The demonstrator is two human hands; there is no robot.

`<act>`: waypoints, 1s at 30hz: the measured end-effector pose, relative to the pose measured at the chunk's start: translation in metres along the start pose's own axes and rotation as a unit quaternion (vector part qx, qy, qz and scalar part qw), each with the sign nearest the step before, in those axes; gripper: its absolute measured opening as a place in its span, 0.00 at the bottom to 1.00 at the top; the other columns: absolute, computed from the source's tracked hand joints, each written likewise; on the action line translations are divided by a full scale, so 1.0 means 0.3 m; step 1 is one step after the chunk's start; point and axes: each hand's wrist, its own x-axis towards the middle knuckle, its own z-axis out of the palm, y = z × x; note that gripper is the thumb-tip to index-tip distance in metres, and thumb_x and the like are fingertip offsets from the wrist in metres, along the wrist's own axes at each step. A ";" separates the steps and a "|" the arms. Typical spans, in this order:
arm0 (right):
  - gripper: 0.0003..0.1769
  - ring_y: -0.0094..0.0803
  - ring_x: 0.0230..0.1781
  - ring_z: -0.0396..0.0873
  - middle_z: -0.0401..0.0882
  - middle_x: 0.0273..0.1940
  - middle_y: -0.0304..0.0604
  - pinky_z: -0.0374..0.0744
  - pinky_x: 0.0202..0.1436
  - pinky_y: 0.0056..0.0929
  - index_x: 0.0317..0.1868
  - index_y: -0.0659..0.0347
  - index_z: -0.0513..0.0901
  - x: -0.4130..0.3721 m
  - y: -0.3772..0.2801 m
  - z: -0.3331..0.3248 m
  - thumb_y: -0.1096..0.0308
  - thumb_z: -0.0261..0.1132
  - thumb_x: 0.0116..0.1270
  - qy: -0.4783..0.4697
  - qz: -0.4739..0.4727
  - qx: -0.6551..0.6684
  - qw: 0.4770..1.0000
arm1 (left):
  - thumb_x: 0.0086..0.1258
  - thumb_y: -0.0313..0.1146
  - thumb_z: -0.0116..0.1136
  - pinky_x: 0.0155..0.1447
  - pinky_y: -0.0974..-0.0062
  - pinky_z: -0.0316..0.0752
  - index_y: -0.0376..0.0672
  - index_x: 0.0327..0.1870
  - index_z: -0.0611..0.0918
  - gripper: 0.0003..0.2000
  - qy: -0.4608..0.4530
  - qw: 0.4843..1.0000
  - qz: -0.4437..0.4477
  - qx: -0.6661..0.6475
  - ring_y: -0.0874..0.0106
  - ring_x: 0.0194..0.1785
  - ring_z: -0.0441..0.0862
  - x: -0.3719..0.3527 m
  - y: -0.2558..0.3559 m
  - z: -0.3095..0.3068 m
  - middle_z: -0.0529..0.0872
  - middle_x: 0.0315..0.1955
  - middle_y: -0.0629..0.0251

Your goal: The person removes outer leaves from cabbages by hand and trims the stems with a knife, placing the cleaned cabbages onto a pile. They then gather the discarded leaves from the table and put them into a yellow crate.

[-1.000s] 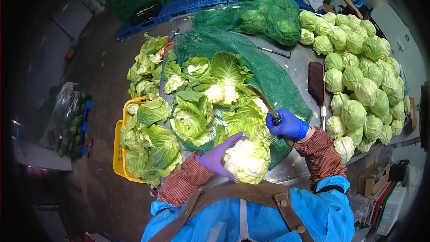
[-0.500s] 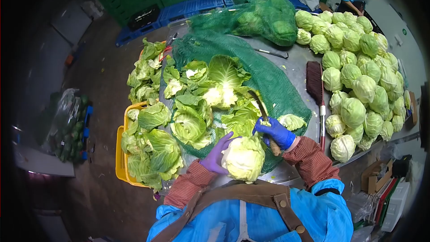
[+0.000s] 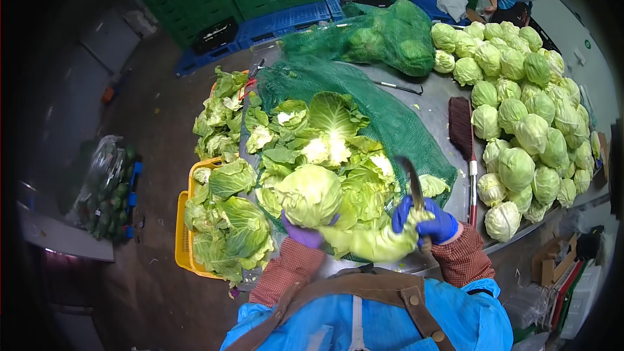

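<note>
Down at 6 o'clock, left hand [image 3: 302, 234] is cupping cabbage [image 3: 311, 194] from below; right hand [image 3: 426, 222], at its 3 o'clock, is clenching knife [image 3: 412, 179], blade pointing 12, and pinching leaf [image 3: 370, 245].

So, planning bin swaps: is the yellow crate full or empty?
Full: the yellow crate is heaped with cabbage leaves above its rim.

We had a steel counter [image 3: 434, 101] carrying a green net [image 3: 390, 117] spread over its middle, a filled net sack [image 3: 383, 29] at its far edge, a pile of trimmed cabbages [image 3: 530, 133] along its right edge, and a brush [image 3: 463, 127] between net and pile.
</note>
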 end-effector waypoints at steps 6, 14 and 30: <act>0.21 0.31 0.44 0.76 0.78 0.41 0.43 0.74 0.50 0.27 0.45 0.64 0.75 -0.016 -0.002 -0.108 0.67 0.72 0.53 -0.033 0.085 -0.041 0.995 | 0.61 0.47 0.55 0.71 0.45 0.53 0.49 0.70 0.59 0.35 0.039 0.985 0.076 0.149 0.53 0.71 0.56 0.034 0.046 -0.071 0.59 0.69 0.56; 0.42 0.19 0.39 0.74 0.73 0.51 0.39 0.74 0.38 0.16 0.67 0.57 0.64 0.191 0.155 0.048 0.72 0.74 0.51 0.211 0.033 -0.258 0.942 | 0.50 0.34 0.70 0.63 0.53 0.71 0.40 0.69 0.54 0.45 0.043 0.949 0.081 0.301 0.53 0.65 0.67 0.050 -0.085 0.113 0.65 0.64 0.50; 0.30 0.23 0.30 0.73 0.76 0.29 0.38 0.73 0.34 0.22 0.48 0.60 0.76 0.213 0.153 0.062 0.60 0.78 0.46 0.255 -0.102 -0.413 0.868 | 0.59 0.35 0.59 0.65 0.57 0.68 0.40 0.68 0.56 0.36 0.087 0.916 0.115 0.375 0.54 0.64 0.68 0.059 -0.131 0.171 0.67 0.62 0.51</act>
